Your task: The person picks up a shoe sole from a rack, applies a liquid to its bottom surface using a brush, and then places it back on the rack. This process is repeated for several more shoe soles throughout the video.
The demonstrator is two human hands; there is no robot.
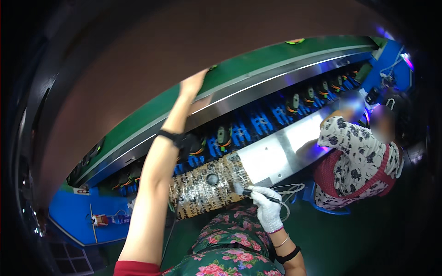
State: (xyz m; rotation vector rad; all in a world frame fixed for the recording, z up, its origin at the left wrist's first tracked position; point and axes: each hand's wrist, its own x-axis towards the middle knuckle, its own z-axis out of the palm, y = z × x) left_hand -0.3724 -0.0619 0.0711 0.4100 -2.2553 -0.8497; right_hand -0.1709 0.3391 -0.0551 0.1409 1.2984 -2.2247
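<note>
My bare left hand (193, 85) reaches far out over the green belt (248, 64). The overhang above hides part of its fingers, so I cannot make out their grip. A small dark and yellow-green piece (212, 68) shows beside the fingertips. In a white glove, my right hand (267, 209) is closed round the dark handle of a brush (238, 188). The brush's pale bristles point left, over a work surface wrapped in cardboard and clear tape (193, 193). On that surface sits a small round dark container (212, 179).
Dark shoes (223, 137) with orange and green trim stand in a row along blue holders (261, 123), below a metal rail (230, 101). To the right, a co-worker in a floral top (354, 142) sits at the bare metal tabletop (262, 161). A brown overhang (138, 60) covers the far side.
</note>
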